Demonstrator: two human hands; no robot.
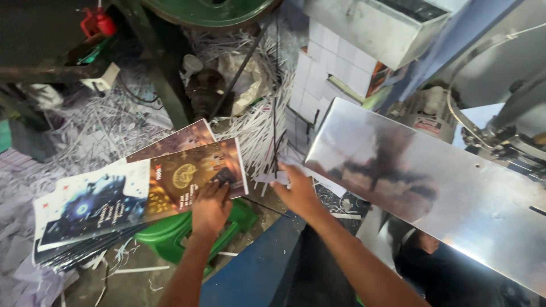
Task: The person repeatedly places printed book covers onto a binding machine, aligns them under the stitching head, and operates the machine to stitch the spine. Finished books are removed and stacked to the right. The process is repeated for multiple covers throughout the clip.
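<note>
Our left hand (pixel 209 208) lies flat, fingers spread, on the printed cover stack (pixel 136 196) (long axis running left), atop a green stool (pixel 176 233). Our right hand (pixel 296 190), open, touches loose white sheets (pixel 287 165) beyond.

Both forearms are bare, with no sleeves in view. The left hand (pixel 210 207) and right hand (pixel 297 193) wear no gloves. Dark trousers cover the lap below.

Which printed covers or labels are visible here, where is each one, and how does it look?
Stack of printed covers: on the green stool, under the left hand; rectangular, dark blue and brown with gold emblem.
Second brown cover: behind the stack, tilted.
Motor label: right of centre, small, white and red.
The right hand touches paper strips.
</note>
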